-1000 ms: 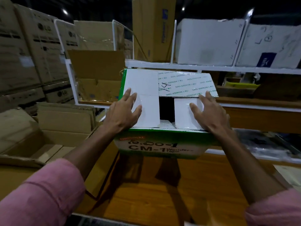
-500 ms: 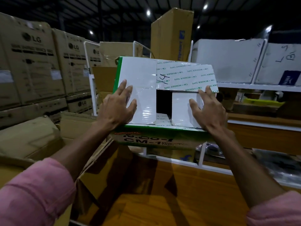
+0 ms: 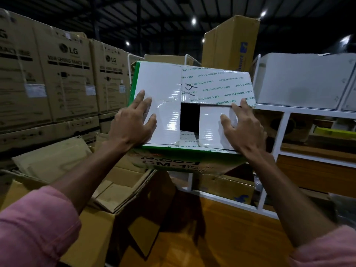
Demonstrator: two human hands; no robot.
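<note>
A white and green carton (image 3: 165, 87) printed "CM-1 WONDER TAPE" is up in the air in front of me, tilted with its top toward me. Its top flaps are folded down, and a dark gap (image 3: 189, 116) stays between the two short flaps. My left hand (image 3: 133, 124) lies with spread fingers on the left flap, palm at the near left edge. On the right flap, my right hand (image 3: 242, 130) presses near the near right corner, its fingertips reaching the taped far flap. Both sleeves are pink.
Stacked brown LG cartons (image 3: 65, 79) fill the left. An open cardboard box (image 3: 100, 199) with flattened cardboard stands at lower left. A white shelf rack (image 3: 279, 135) with a white box (image 3: 300, 81) and a tall brown carton (image 3: 231, 43) stands behind. A wooden surface (image 3: 221, 237) lies below.
The carton has risen off the wooden surface and shifted slightly left, with both hands staying on its top flaps. My view has tilted upward.
</note>
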